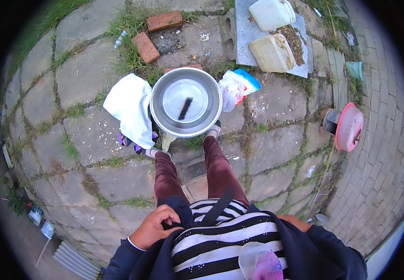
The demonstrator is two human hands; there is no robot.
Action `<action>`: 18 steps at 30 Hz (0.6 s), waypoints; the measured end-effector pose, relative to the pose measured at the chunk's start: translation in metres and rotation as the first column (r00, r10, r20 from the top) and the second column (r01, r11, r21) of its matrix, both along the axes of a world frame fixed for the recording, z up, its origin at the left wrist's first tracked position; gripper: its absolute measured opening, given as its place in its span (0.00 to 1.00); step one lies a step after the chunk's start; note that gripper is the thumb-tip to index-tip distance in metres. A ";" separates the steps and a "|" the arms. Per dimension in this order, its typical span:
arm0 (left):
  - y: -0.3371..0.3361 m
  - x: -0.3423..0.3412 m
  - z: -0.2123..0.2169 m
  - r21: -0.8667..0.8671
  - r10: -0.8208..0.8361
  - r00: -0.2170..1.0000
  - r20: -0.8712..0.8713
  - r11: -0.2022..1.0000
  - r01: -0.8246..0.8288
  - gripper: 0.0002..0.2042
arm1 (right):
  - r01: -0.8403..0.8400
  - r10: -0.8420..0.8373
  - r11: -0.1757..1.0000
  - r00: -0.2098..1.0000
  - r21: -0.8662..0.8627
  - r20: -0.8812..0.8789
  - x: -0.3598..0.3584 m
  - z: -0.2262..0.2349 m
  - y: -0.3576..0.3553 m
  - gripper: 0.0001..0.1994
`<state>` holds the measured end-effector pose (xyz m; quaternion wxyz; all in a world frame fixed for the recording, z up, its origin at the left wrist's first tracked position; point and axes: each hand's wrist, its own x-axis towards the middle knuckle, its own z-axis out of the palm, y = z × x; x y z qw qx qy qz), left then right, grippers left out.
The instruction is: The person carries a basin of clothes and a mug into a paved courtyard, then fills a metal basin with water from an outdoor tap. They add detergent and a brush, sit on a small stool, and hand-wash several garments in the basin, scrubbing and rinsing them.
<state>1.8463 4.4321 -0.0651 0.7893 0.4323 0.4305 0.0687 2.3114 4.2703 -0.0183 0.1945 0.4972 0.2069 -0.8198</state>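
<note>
I stand over a paved yard, looking down my striped top and maroon trousers. My left hand (153, 227) rests at my waist, its fingers curled on the edge of my dark jacket (176, 206). My right hand (294, 220) lies against my right hip, mostly hidden by the jacket, so its fingers do not show. A large round metal basin (186, 101) sits on the ground just past my feet, with a dark stick-like object (185, 108) lying inside it. Neither hand is near the basin.
A white cloth (130, 107) lies left of the basin and a plastic bag (236, 87) right of it. Two pale jerrycans (272, 52) rest on a grey slab beyond. Red bricks (164, 21) lie at the back. A pink-lidded pot (348, 127) stands at right.
</note>
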 end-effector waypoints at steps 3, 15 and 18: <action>0.007 -0.012 0.052 -0.192 -0.133 0.991 -0.020 0.973 0.127 0.09 | -0.086 0.075 0.981 0.995 0.173 0.069 -0.001 0.037 0.009 0.04; 0.004 -0.027 0.090 -0.180 -0.183 0.982 -0.046 0.969 0.172 0.13 | -0.386 0.201 0.734 0.909 0.558 0.365 -0.004 0.125 0.047 0.04; -0.006 -0.027 0.084 -0.103 -0.142 0.990 -0.006 0.985 0.140 0.15 | -0.420 0.187 0.663 0.894 0.619 0.406 -0.008 0.120 0.041 0.04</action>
